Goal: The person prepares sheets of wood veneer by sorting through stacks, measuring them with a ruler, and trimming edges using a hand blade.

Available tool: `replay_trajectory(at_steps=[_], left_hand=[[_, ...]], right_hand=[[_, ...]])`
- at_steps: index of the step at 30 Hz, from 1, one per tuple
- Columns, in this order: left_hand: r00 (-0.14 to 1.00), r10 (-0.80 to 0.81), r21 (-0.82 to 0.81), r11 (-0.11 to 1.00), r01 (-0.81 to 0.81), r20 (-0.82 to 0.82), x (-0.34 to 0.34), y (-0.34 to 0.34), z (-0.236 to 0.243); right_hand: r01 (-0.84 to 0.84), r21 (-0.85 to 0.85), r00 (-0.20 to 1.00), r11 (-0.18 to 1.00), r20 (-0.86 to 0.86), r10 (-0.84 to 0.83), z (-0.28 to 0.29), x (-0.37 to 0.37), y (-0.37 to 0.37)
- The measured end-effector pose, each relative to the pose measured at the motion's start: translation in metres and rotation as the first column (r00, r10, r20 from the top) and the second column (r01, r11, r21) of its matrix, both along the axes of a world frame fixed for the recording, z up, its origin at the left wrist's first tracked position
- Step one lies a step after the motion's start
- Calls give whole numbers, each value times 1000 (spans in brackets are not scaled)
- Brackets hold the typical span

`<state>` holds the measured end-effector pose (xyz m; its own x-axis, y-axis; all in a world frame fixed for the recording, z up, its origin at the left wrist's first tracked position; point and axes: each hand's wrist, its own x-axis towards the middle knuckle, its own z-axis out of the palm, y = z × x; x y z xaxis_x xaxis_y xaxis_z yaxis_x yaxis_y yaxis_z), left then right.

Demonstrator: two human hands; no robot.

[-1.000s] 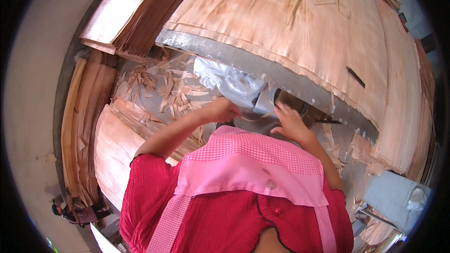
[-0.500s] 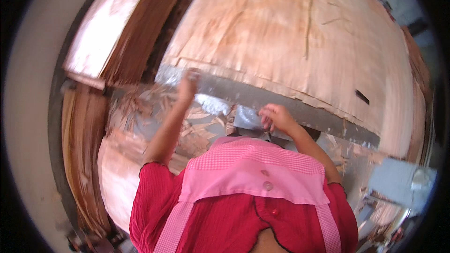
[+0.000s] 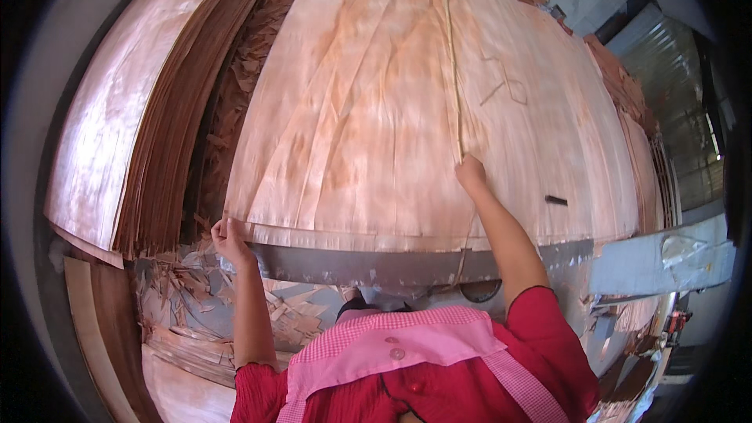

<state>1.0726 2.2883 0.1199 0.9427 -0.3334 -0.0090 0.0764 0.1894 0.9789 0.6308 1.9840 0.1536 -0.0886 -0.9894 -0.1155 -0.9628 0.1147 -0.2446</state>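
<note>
A large pale wood veneer sheet lies on top of a stack on a grey metal table. My left hand is closed on the near left corner of that top sheet. My right hand rests farther in on the sheet, fingers pinched on a thin yellowish strip that runs straight away from me along the sheet. A small dark object lies on the veneer to the right of my right hand.
A tall pile of veneer sheets stands at the left, its edges facing me. Broken veneer scraps litter the floor below the table's left end. More stacks sit at the far right by a corrugated metal wall.
Both hands left the table's near edge and reached out. The left went to the sheet's near left corner, the right went farther onto the veneer to the thin strip. The view tipped upward.
</note>
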Motion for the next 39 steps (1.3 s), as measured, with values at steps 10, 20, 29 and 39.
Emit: replay_trajectory(at_steps=[10, 20, 29, 39], left_hand=[[985, -36, 20, 999, 40, -169, -17, -13, 36], [752, -610, 278, 789, 548, 251, -193, -133, 184], [526, -743, 625, 652, 429, 415, -359, -242, 131], [371, -813, 733, 572, 368, 448, -509, -355, 124]], right_hand=[[-109, 318, 595, 942, 780, -194, 36, 23, 2], [-267, 502, 599, 823, 755, -266, 113, -141, 160], [350, -220, 853, 910, -326, -407, 123, -573, 186], [-57, -297, 875, 953, 445, 191, 21, -477, 44]])
